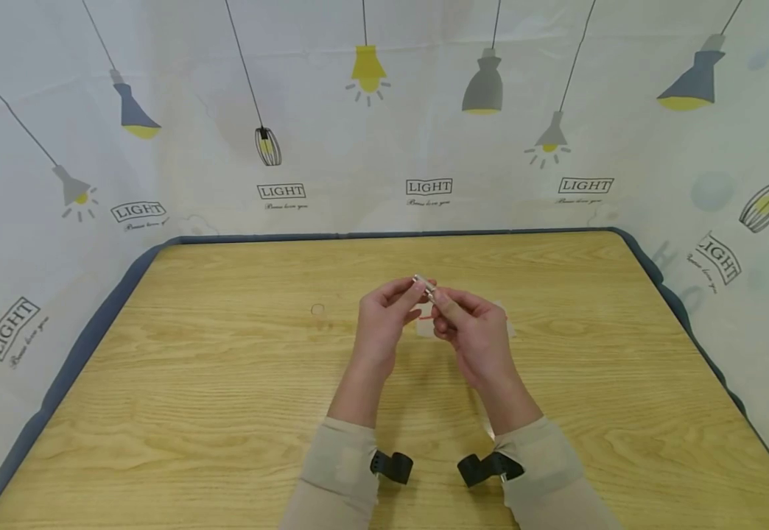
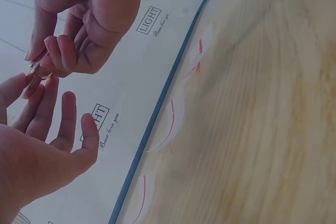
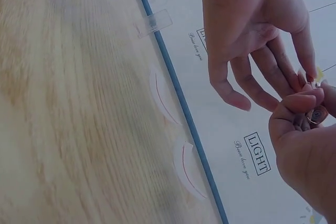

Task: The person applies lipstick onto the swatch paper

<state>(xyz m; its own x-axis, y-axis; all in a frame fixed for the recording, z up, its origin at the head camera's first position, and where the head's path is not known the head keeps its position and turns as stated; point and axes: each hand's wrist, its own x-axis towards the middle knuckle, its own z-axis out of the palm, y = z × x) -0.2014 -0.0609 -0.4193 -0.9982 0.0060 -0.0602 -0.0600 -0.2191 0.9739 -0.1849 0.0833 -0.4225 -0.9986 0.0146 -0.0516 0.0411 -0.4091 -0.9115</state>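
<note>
Both hands meet over the middle of the table around a small, shiny silver cylinder [image 1: 420, 282]. My left hand [image 1: 381, 313] pinches its upper left part between thumb and fingers. At the lower right end, the thumb and fingers of my right hand [image 1: 480, 335] grip it. In the right wrist view a round end of the metal piece [image 3: 317, 114] shows between the fingertips. In the left wrist view the fingers hide most of the metal piece [image 2: 39, 72]. Its exact kind cannot be told.
White paper [image 1: 426, 328] with a red line lies under the hands, partly hidden. The left wrist view shows curved white pieces [image 2: 176, 121] with red lines on the wooden table [image 1: 192, 383]. A clear strip [image 3: 157, 23] appears by the blue edge. A printed curtain [image 1: 331, 147] surrounds the table.
</note>
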